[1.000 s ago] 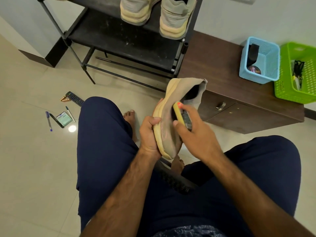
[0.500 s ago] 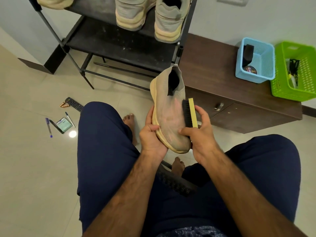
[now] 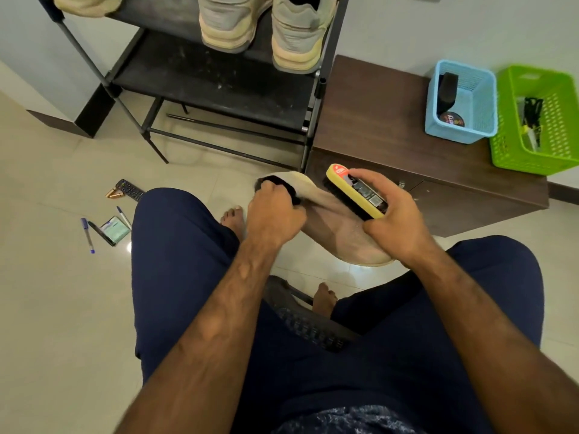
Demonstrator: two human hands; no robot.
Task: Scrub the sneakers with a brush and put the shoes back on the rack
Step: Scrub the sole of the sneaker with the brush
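A black metal shoe rack [image 3: 219, 86] stands on cream floor tiles [image 3: 47, 308], its top cut off. Above the floor, the left hand [image 3: 275, 214] grips the tan knit sneaker [image 3: 338, 233]. The right hand [image 3: 398, 227] grips the yellow-backed brush [image 3: 354, 195] against it.

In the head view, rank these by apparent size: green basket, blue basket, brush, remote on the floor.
1. green basket, even though the frame edge cuts it off
2. blue basket
3. brush, which looks larger because it is nearer the camera
4. remote, partly hidden by the knee
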